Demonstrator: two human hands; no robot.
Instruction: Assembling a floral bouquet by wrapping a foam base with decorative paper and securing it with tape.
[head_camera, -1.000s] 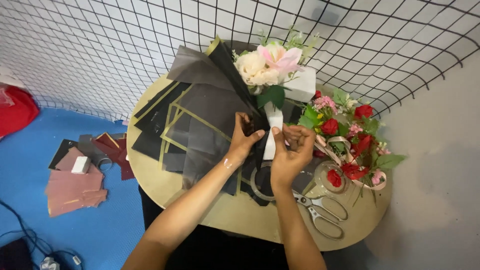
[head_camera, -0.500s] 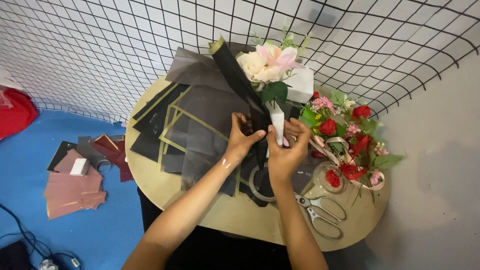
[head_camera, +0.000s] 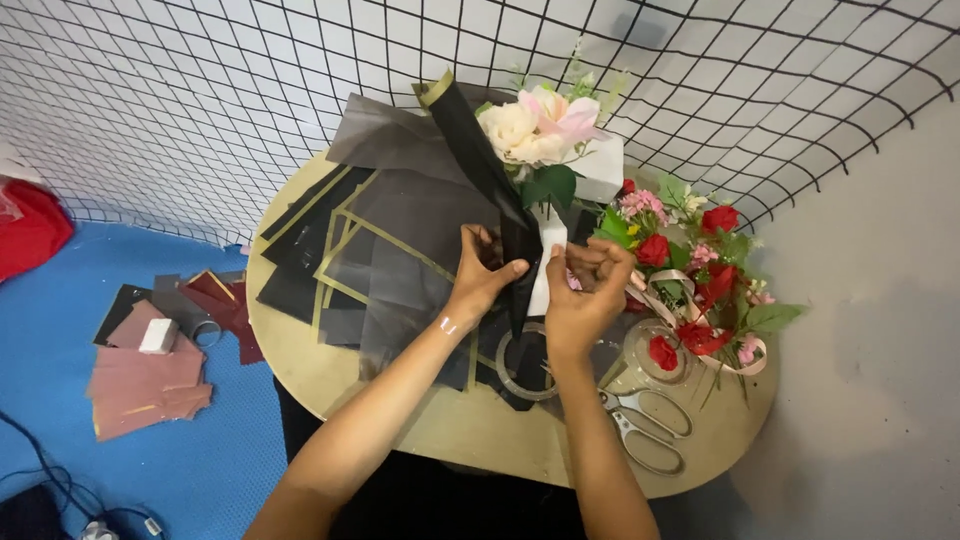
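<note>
A small bouquet of cream and pink flowers lies on black wrapping sheets with gold edges on a round wooden table. A folded black sheet runs diagonally across the bouquet's stems. My left hand pinches this black fold on its left side. My right hand grips the white-wrapped stem and the sheet from the right. Both hands are closed around the wrapping at the bouquet's base.
Red and pink flowers with leaves and a beige ribbon lie at the table's right. Scissors and a tape roll rest near the front edge. Pink and dark paper sheets lie on the blue floor. A wire grid stands behind.
Both hands have come closer together on the black fold at the stems; the bouquet and its wrap shifted slightly.
</note>
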